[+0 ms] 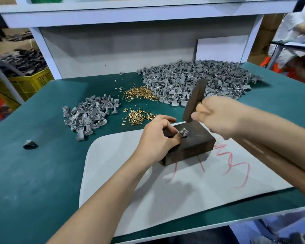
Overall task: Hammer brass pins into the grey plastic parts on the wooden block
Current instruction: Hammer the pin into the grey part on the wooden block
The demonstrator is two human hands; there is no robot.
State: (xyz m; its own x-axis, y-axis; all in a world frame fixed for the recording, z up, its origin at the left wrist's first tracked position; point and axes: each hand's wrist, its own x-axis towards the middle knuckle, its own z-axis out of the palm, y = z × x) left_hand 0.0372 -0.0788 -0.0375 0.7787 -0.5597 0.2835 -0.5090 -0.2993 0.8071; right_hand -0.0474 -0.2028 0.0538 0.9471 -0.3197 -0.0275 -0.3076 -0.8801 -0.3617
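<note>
Block (194, 147) on sheet (165, 191), part (183, 132) atop block, pins (139, 117) behind, small parts heap (86, 117) left, big heap (201, 78) behind right

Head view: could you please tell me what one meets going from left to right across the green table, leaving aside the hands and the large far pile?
Lone grey part → small pile of grey parts → nearer heap of brass pins → wooden block.
</note>
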